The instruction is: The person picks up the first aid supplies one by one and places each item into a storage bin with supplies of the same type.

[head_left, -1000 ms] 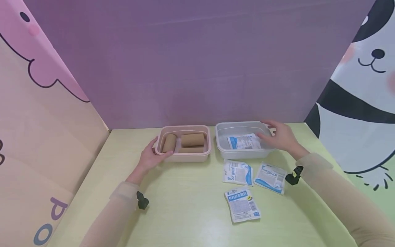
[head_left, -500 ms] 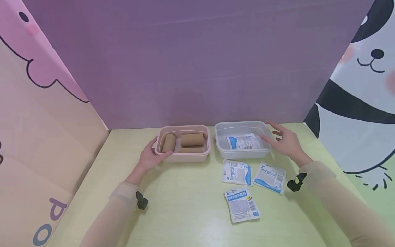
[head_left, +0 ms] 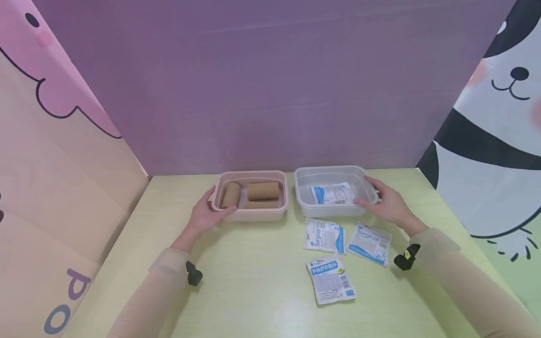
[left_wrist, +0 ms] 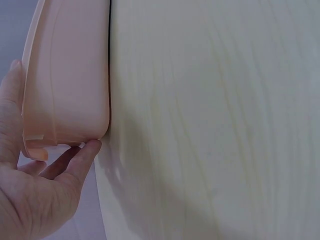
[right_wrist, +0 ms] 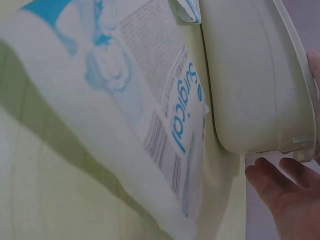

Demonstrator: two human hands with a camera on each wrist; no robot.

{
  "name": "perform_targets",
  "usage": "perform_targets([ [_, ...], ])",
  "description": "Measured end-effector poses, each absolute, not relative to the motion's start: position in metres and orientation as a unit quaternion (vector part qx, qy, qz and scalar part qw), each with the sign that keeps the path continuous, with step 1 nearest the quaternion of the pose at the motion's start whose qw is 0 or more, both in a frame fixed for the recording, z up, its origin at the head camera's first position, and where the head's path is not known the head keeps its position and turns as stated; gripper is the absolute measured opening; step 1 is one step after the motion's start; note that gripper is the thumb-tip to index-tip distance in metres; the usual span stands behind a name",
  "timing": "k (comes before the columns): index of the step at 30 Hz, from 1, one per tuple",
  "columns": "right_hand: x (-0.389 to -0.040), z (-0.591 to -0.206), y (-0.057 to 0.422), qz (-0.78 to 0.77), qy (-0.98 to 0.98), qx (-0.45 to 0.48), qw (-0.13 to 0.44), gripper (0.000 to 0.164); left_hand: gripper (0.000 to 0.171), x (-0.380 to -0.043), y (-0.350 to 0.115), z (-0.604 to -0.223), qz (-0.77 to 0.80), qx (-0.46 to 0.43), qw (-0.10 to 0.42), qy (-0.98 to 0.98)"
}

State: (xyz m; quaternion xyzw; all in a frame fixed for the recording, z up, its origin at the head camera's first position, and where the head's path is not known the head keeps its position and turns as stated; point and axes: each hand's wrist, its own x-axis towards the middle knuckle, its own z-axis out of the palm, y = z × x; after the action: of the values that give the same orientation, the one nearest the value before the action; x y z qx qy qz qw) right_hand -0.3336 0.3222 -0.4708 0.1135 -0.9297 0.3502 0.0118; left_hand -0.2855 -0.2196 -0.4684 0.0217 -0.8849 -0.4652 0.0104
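Observation:
A pink plastic box point(head_left: 258, 215) stands at the back of the table, holding several brown rolls point(head_left: 263, 191). At its left end my left hand point(head_left: 204, 215) grips it, thumb over the front rim and fingers round the end wall, also seen in the left wrist view. Beside it stands a white plastic box point(head_left: 329, 211) with a gauze dressing packet point(head_left: 334, 193) inside. My right hand point(head_left: 390, 204) holds this box's right end, thumb on the rim. In the right wrist view the fingers point(right_wrist: 272, 182) are bent near the end wall.
Three more gauze packets lie on the table in front of the white box: a left one point(head_left: 324, 235), a right one point(head_left: 370, 243) and a nearer one point(head_left: 331, 280). A purple partition point(head_left: 270, 94) rises behind the boxes.
My right hand drew slightly right from the white box half a second ago and now has its thumb and fingers at that end again. The left hand and both boxes look unmoved.

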Motion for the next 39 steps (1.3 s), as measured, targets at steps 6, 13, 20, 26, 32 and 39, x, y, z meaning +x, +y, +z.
perform_targets([
  [6, -0.330, -0.468, 0.321, 0.346, -0.931, 0.119, 0.011, 0.103, 0.110, -0.285, -0.219, -0.468, -0.470, 0.019, 0.012, -0.883],
  [13, -0.328, -0.467, 0.322, 0.348, -0.931, 0.108, -0.001, 0.105, 0.109, -0.285, -0.218, -0.468, -0.471, 0.018, 0.012, -0.882],
  [20, -0.327, -0.465, 0.322, 0.336, -0.936, 0.099, -0.023, 0.108, 0.109, -0.284, -0.219, -0.468, -0.456, 0.020, 0.016, -0.890],
  [26, -0.328, -0.462, 0.321, 0.327, -0.939, 0.100, -0.025, 0.109, 0.109, -0.284, -0.221, -0.469, -0.441, 0.012, 0.012, -0.897],
  [32, -0.328, -0.461, 0.321, 0.332, -0.938, 0.099, -0.030, 0.110, 0.104, -0.284, -0.220, -0.463, -0.431, 0.011, 0.019, -0.902],
  [39, -0.330, -0.459, 0.321, 0.330, -0.938, 0.099, -0.030, 0.112, 0.099, -0.287, -0.206, -0.446, -0.394, -0.030, 0.125, -0.910],
])
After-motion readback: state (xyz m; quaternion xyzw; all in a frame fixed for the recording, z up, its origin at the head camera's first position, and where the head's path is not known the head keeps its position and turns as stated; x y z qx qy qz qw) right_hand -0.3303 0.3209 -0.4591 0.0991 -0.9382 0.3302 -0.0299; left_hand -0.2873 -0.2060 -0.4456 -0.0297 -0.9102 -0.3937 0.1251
